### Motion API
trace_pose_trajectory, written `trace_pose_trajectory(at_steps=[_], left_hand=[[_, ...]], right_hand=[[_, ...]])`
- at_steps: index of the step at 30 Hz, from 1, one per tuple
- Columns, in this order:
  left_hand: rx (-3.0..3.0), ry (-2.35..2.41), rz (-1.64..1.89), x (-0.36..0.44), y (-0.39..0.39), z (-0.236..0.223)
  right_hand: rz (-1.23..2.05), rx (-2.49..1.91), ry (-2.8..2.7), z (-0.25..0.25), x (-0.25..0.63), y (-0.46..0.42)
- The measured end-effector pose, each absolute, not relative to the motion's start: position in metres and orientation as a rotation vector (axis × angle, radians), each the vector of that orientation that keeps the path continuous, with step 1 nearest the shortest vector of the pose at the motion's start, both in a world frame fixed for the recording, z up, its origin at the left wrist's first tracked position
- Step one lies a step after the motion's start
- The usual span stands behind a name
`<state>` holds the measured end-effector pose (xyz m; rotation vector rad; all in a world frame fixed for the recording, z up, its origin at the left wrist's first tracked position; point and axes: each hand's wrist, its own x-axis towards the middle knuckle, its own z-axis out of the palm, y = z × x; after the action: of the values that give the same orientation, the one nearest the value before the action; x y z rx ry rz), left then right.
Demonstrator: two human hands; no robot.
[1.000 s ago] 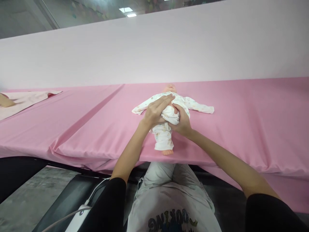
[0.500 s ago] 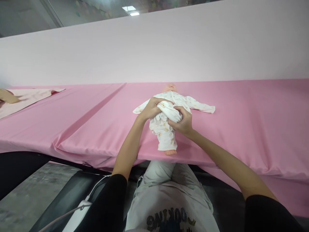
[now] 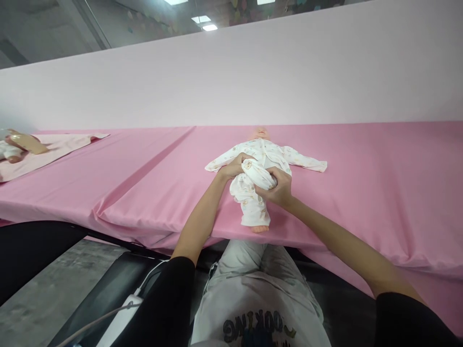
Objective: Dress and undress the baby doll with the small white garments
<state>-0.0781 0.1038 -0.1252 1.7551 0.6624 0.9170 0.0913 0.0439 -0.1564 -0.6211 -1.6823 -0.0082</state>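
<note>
While soft printed cloth (image 3: 256, 173) bunches | left hand (image 3: 235, 166), right hand (image 3: 280, 188) | each grip closed on it

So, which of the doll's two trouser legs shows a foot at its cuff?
The straight leg lying flat, its foot sticking out; the bunched leg, held between left hand and right hand, shows none.

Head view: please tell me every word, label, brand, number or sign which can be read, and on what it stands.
"COOKING": on the light grey garment of the person, upside down in the picture; its first letter is less clear.
More print below it: cut off by the picture's edge, not readable.
White clothes on the doll: small printed patterns, too small to tell if any are letters.
</note>
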Motion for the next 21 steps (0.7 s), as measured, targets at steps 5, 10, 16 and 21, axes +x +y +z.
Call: trace_pose_trajectory(at_steps=[5, 10, 16, 21], left_hand=[[1.642, 0.593, 0.761, -0.084, 0.104, -0.127], [1.601, 0.605, 0.648, -0.091, 0.111, -0.133], [1.48, 0.515, 0.577, -0.091, 0.112, -0.139], [1.361, 0.417, 0.6, -0.085, 0.101, -0.136]], right_hand=[[-0.054, -0.566, -1.767, -0.159, 0.093, 0.042], [-0.117, -0.476, -1.81, -0.162, 0.094, 0.042], [-0.137, -0.357, -1.829, -0.167, 0.095, 0.043], [-0.172, -0.391, -1.813, -0.17, 0.097, 0.044]])
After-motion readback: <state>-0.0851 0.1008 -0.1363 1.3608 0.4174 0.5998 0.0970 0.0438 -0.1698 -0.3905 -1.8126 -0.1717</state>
